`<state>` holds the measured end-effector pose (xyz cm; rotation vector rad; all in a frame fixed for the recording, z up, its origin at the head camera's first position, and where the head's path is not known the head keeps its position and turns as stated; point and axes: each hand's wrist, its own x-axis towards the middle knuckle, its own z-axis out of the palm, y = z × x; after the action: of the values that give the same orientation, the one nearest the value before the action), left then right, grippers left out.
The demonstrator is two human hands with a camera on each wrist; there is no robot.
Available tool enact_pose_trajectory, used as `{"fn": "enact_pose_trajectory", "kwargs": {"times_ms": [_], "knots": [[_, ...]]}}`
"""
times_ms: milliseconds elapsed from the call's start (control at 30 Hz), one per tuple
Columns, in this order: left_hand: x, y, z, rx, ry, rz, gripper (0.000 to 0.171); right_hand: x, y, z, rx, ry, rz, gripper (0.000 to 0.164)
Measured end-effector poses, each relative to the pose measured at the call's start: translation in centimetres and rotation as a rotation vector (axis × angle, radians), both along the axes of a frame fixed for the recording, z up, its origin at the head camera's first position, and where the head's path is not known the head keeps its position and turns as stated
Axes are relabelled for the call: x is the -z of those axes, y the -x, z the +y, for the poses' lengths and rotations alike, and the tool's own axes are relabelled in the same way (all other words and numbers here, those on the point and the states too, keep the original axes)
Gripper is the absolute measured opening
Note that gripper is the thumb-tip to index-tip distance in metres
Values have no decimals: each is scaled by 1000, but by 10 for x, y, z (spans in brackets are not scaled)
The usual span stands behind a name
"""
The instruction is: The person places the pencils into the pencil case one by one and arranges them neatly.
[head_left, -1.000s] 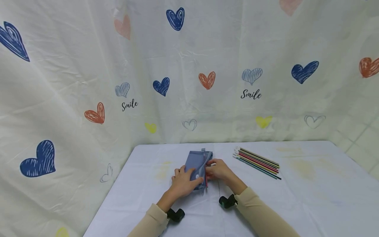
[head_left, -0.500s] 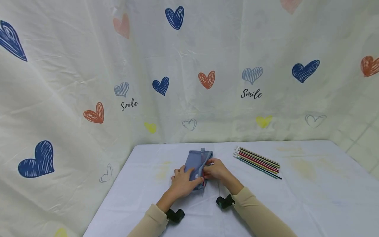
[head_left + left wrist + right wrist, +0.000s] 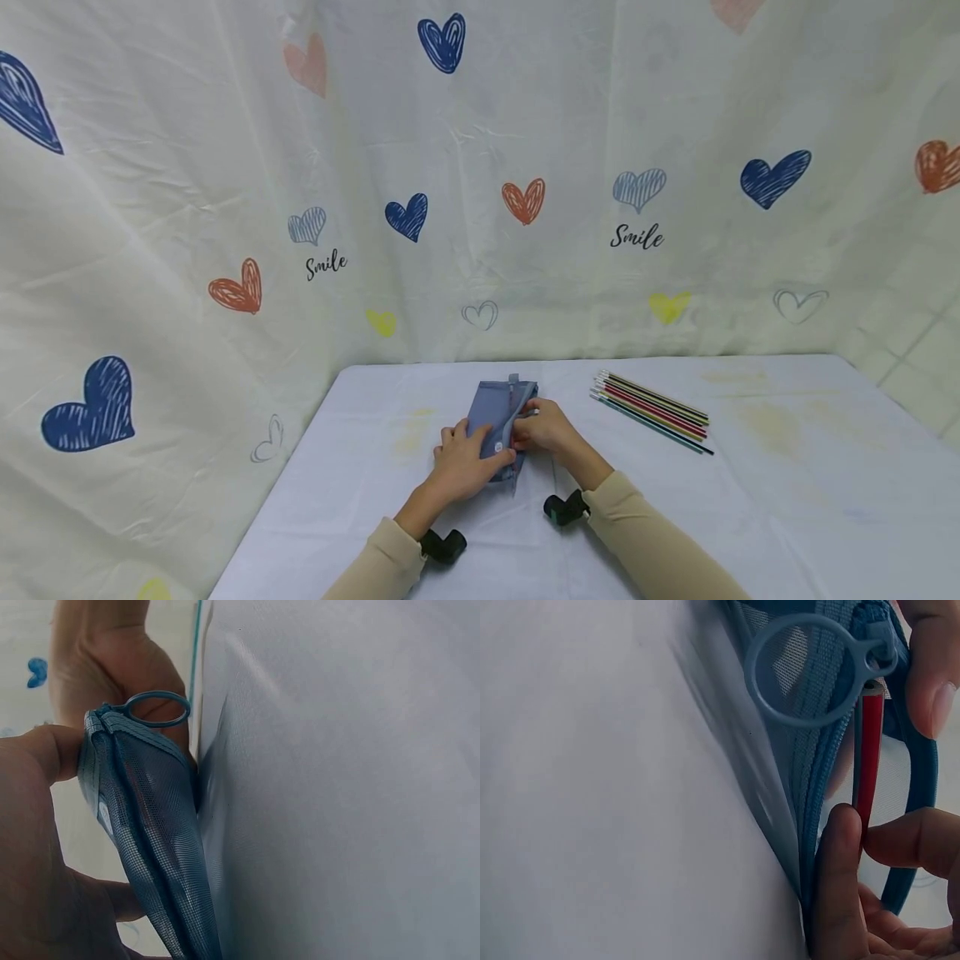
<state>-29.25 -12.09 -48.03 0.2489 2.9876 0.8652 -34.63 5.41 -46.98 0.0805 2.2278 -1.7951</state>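
A blue mesh pencil case lies on the white-covered table with its zip open along the right side. My left hand holds it from the left, fingers spread over its top and the thumb at the zip's near end. In the right wrist view that thumb is beside the ring-shaped zip pull. My right hand is at the opening, pinching a red pencil with a dark stripe between thumb and finger. The pencil lies inside the zip opening, its end near the pull; the rest is hidden.
Several pencils, striped dark, red, yellow and green, lie side by side to the right of the case. Behind the table hangs a white curtain printed with hearts. A black wrist camera sits at each wrist.
My right hand has shifted slightly left, and the red pencil that stuck out beside the case has gone into it. The left hand and the case stay nearly still.
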Motion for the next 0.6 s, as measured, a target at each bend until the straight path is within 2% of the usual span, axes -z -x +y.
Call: {"fn": "enact_pose_trajectory", "kwargs": {"times_ms": [167, 333, 467, 600], "knots": [[1, 1, -2, 13, -5, 4, 78, 0, -1, -2, -48, -45, 15, 43], [0, 0, -3, 11, -12, 5, 79, -1, -3, 2, -129, -26, 39, 36], [0, 1, -2, -3, -15, 6, 83, -1, -3, 8, -145, 29, 40, 27], [1, 1, -1, -14, -8, 9, 83, -3, -2, 15, -139, 26, 41, 29]]}}
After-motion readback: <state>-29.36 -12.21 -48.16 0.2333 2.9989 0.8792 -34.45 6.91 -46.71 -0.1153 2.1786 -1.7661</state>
